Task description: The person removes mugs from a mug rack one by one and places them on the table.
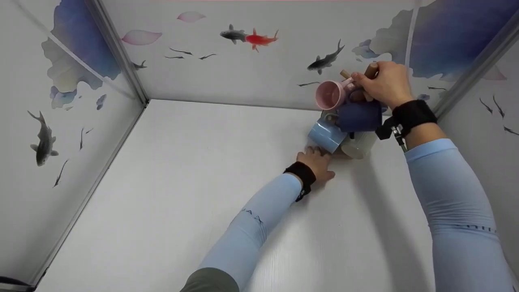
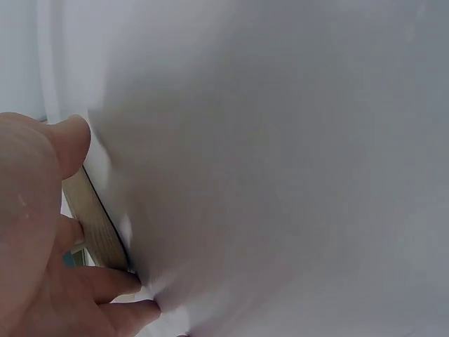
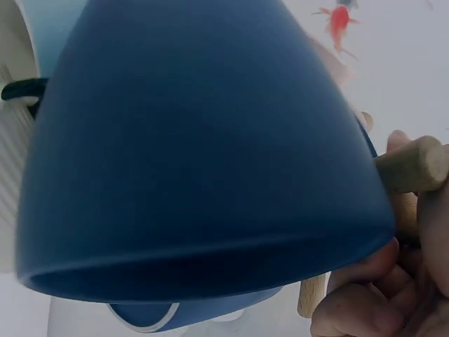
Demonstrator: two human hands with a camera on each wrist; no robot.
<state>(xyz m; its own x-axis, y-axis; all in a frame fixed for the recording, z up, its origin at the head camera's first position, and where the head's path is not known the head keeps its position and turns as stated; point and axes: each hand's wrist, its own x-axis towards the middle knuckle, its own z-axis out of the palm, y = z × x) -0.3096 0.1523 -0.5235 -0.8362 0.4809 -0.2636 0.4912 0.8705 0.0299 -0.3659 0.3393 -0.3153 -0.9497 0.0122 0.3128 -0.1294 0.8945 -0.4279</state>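
A person in pale blue sleeves reaches with both hands towards a wooden mug stand (image 1: pixel 370 70) near the back wall (image 1: pixel 259 77), right of centre on a white counter (image 1: pixel 182 170). The right hand (image 1: pixel 391 83) curls round wood at the top of the stand, its thumb beside the pink mug (image 1: pixel 329 95); the left hand (image 1: pixel 317 164) is low, fingers spread and relaxed, touching the stand's wooden base (image 2: pixel 102 228). The mugs crowd together: pink uppermost, mouth towards the viewer; a dark blue mug (image 1: pixel 361 117) on its side below the right hand; a light blue mug (image 1: pixel 326 135) tilted just beyond the left fingers; and a pale cup (image 1: pixel 353 150) low behind the dark blue one. They seem to hang by their handles. The step in hand looks like steadying or shifting the loaded stand, held above and braced below. The next move probably calls for both hands working together, gently, so that the mugs neither swing nor slip off their pegs. Much is hard to make out: the dark blue mug and the right hand cover most of the post, and whether the thumb touches the pink handle is unclear. The right wrist view is filled by the dark blue mug, with a peg end (image 3: pixel 424 165) beside it; the left wrist view is mostly blurred white, and the base is partly hidden by fingers.
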